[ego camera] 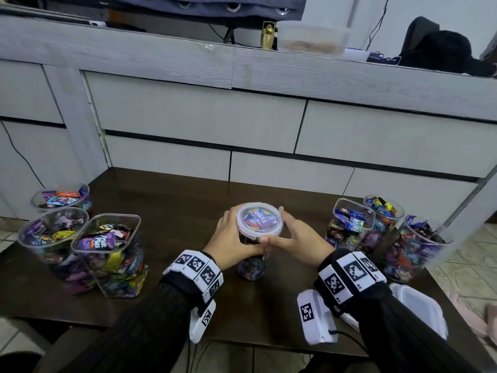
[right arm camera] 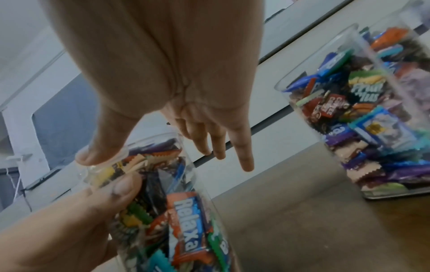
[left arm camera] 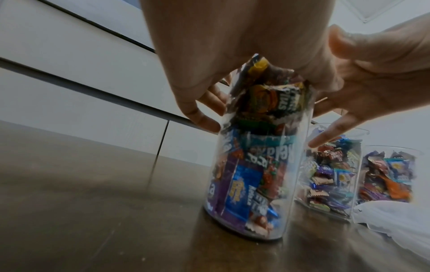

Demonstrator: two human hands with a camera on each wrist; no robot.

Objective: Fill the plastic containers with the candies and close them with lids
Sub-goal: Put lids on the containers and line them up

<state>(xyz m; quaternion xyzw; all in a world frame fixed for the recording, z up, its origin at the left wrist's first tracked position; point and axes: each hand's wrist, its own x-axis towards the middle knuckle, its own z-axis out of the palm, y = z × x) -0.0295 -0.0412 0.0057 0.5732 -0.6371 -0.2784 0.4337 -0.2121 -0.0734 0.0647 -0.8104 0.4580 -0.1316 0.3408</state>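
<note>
A round clear container (ego camera: 251, 266) full of wrapped candies stands at the middle of the dark table (ego camera: 166, 211). A clear round lid (ego camera: 259, 219) sits on its mouth. My left hand (ego camera: 228, 238) grips the container just under the lid, fingers curled round the far side. In the left wrist view those fingers (left arm camera: 197, 114) wrap the container (left arm camera: 251, 174). My right hand (ego camera: 293, 238) lies against the lid's right side with fingers straight, and its thumb (right arm camera: 100, 152) presses on the lid's rim (right arm camera: 149, 139). The right fingers (right arm camera: 242, 154) point past the container (right arm camera: 181, 211).
Three open candy-filled containers stand at the left, the nearest square (ego camera: 110, 254). Three more stand at the right, one square (ego camera: 349, 224). White lids (ego camera: 419, 305) lie near the table's front right corner. Grey drawers (ego camera: 242, 117) rise behind the table.
</note>
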